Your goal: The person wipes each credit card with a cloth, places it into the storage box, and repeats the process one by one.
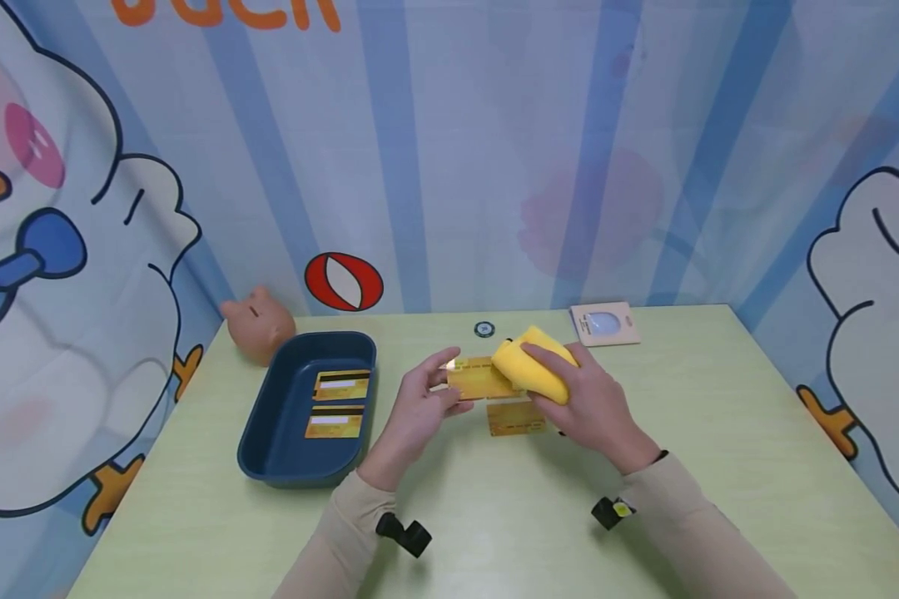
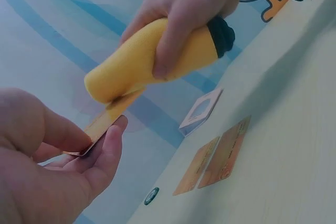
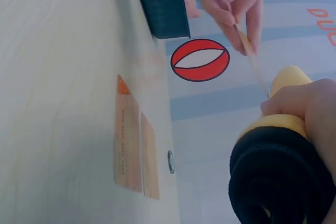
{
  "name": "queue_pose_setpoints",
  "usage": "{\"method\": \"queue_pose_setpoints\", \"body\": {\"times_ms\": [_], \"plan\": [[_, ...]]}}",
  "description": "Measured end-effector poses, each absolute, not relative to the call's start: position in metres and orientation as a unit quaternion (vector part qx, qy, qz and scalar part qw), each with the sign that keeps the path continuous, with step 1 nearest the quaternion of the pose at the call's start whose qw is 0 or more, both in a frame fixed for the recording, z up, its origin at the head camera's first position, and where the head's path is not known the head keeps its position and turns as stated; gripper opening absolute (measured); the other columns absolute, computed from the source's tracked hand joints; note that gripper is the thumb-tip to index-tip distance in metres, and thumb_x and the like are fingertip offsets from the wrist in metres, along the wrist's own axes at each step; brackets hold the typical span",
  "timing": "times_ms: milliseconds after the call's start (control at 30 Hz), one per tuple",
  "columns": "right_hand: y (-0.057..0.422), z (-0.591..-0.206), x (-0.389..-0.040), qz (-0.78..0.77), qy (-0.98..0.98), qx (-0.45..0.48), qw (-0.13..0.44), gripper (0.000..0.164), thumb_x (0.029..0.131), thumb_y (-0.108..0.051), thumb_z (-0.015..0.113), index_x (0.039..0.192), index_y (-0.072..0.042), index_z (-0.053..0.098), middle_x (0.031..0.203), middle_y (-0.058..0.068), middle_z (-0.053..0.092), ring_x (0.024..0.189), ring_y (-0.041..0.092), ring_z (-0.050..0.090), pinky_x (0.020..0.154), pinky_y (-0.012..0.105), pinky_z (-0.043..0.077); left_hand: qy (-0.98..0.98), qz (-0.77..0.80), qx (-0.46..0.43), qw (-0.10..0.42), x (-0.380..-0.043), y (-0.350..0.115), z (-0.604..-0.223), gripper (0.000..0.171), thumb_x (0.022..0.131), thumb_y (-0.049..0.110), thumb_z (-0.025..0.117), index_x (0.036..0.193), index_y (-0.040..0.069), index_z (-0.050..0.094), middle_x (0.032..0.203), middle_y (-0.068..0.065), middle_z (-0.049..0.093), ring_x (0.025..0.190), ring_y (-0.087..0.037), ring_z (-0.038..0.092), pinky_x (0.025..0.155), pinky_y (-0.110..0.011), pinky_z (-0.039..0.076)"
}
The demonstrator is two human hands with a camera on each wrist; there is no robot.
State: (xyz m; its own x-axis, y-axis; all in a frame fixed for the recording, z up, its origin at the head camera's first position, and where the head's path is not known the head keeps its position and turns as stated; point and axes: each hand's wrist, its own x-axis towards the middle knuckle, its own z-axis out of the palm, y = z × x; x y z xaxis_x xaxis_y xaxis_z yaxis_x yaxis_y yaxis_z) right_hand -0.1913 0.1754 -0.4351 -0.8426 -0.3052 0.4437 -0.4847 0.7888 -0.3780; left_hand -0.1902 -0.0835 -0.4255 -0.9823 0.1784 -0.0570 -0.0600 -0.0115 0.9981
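Sleeves (image 1: 345,532), beige, two, nearest the camera; a black wrist camera (image 1: 404,535) at each cuff.

Held card (image 1: 478,378), gold-yellow: raised off the surface (image 1: 719,433), between the hands, one end pinched between thumb and fingers of the left hand (image 1: 419,399).

Yellow roll (image 1: 520,366), soft-looking, with a black end (image 2: 223,36): gripped by the right hand (image 1: 588,408), fingers wrapped around it; its tip overlaps the card's free end and appears to touch it.

Loose cards (image 2: 224,153), two: flat on the surface below the hands, side by side, a narrow gap between.

Chip (image 1: 484,329), round, dark-rimmed: beyond the hands, between them. Box (image 1: 607,324), pale pink, flat: beyond the right hand.

Tray (image 1: 270,453), dark blue: left of the left hand; inside, two striped cards (image 1: 334,422), apart. Piggy bank (image 1: 260,329): beyond the tray, farther left. Backdrop (image 1: 464,166), blue-striped: behind all.

Risks, as judged: the held card, pinched at one end only, could pivot or slip if the roll pushes sideways; heavy pressure on the unsupported end could bend it; a drop could land it on the loose cards and disturb them; the roll's bulk could hide the contact edge from the person.
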Motion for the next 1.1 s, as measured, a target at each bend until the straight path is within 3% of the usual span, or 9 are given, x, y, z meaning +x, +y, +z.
{"method": "queue_pose_setpoints", "body": {"times_ms": [133,300,467,667,900,1100], "plan": [[0.178,-0.432,-0.192,0.278,-0.919,0.207,0.187,0.064,0.089,-0.024,0.081,0.149,-0.025,0.059,0.115,0.016,0.057,0.075,0.022,0.049,0.056,0.033,0.042,0.693,0.715,0.05,0.082,-0.191,-0.084,-0.429,0.066,0.099,-0.011,0.054,0.158,0.018,0.046,0.133,-0.022,0.068,0.112,-0.035,0.073,0.084,-0.038,0.064],[0.179,-0.427,-0.192,0.304,-0.912,0.202,0.185,0.064,0.09,-0.023,0.081,0.15,-0.025,0.059,0.117,0.017,0.057,0.076,0.023,0.049,0.058,0.035,0.042,0.698,0.71,0.05,0.075,-0.193,-0.084,-0.432,0.054,0.1,-0.008,0.059,0.151,0.012,0.055,0.132,-0.021,0.07,0.111,-0.035,0.074,0.08,-0.038,0.065],[0.177,-0.423,-0.191,0.315,-0.908,0.207,0.185,0.064,0.09,-0.022,0.081,0.15,-0.024,0.059,0.118,0.017,0.058,0.077,0.023,0.049,0.06,0.036,0.042,0.717,0.694,0.043,0.057,-0.193,-0.083,-0.433,0.035,0.102,-0.003,0.061,0.136,0.004,0.068,0.128,-0.017,0.073,0.112,-0.032,0.073,0.083,-0.037,0.064],[0.176,-0.42,-0.19,0.323,-0.905,0.212,0.18,0.064,0.09,-0.022,0.081,0.15,-0.024,0.059,0.118,0.017,0.058,0.079,0.022,0.05,0.063,0.037,0.043,0.733,0.678,0.045,0.026,-0.192,-0.082,-0.434,0.023,0.101,-0.001,0.064,0.118,0.005,0.079,0.118,-0.012,0.077,0.107,-0.028,0.074,0.09,-0.038,0.063],[0.174,-0.418,-0.189,0.324,-0.904,0.212,0.179,0.065,0.089,-0.021,0.081,0.15,-0.024,0.059,0.12,0.017,0.059,0.081,0.022,0.051,0.064,0.037,0.044,0.738,0.673,0.049,-0.004,-0.192,-0.08,-0.432,0.022,0.1,-0.005,0.064,0.105,0.005,0.082,0.13,-0.005,0.074,0.121,-0.026,0.069,0.097,-0.038,0.06],[0.175,-0.418,-0.189,0.326,-0.903,0.214,0.182,0.065,0.089,-0.021,0.082,0.15,-0.024,0.059,0.119,0.016,0.058,0.083,0.023,0.051,0.065,0.037,0.044,0.731,0.681,0.042,-0.002,-0.191,-0.08,-0.432,0.019,0.1,-0.003,0.065,0.107,0.003,0.082,0.13,-0.01,0.073,0.114,-0.028,0.071,0.092,-0.036,0.062]]}}
